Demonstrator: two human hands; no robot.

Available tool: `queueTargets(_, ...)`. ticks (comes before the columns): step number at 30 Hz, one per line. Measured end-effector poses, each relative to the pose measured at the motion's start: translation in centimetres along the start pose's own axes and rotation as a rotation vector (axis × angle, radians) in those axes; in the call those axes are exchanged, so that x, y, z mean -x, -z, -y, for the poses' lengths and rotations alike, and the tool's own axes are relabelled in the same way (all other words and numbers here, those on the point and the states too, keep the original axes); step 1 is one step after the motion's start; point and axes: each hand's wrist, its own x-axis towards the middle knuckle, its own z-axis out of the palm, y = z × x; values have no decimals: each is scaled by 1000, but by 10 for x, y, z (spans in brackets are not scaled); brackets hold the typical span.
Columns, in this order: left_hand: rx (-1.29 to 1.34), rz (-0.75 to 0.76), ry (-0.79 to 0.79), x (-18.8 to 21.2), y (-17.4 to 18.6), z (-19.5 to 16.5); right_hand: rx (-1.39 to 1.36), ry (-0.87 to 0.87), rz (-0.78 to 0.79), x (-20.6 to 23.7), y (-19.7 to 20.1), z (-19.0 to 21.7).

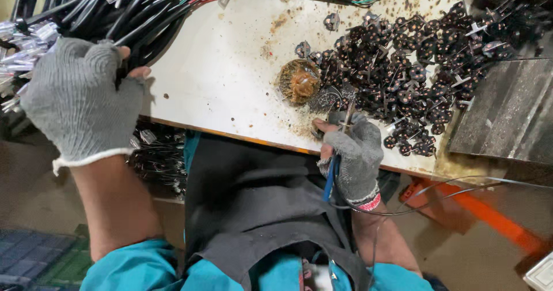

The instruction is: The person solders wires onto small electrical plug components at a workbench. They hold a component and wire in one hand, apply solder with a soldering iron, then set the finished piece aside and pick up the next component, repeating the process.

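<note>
My left hand point(80, 98), in a grey fingerless knit glove, is closed around black cables in a thick bundle point(121, 14) at the table's left edge. My right hand point(354, 153), gloved the same way, grips a soldering iron point(340, 147) with a blue handle; its metal tip points up toward a round brown tin of flux or cleaning wool point(299, 81). A big pile of small black round connector parts with copper pins point(415, 61) lies just right of the tip.
The white tabletop point(224, 72) is stained and speckled brown. A dark metal block point(507, 112) sits at the right edge. More wired parts hang below the table point(158, 156). An orange bar point(495, 222) lies on the floor.
</note>
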Motion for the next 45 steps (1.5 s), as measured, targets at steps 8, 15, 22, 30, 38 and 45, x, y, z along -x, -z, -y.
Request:
queueTargets(8,108,-117,13,15,-44,6,30,-76,70,-5,2,-4)
queueTargets(15,457,-62,53,20,25,-12,-48,-11,-27,-2,9,-1)
queueTargets(22,1086,483,-3,56,19,-115,-573,-394,-46,44,23,-2)
queueTargets(30,1199,630,-121,81,-4,-125,-795,-610,-168,68,32,9)
queueTargets(38,1172,900,-351,58,8,-130,-685,-431,60,54,28,26)
queueTargets(45,1720,978,84,73,4,-186,-641,-441,-2,48,38,35)
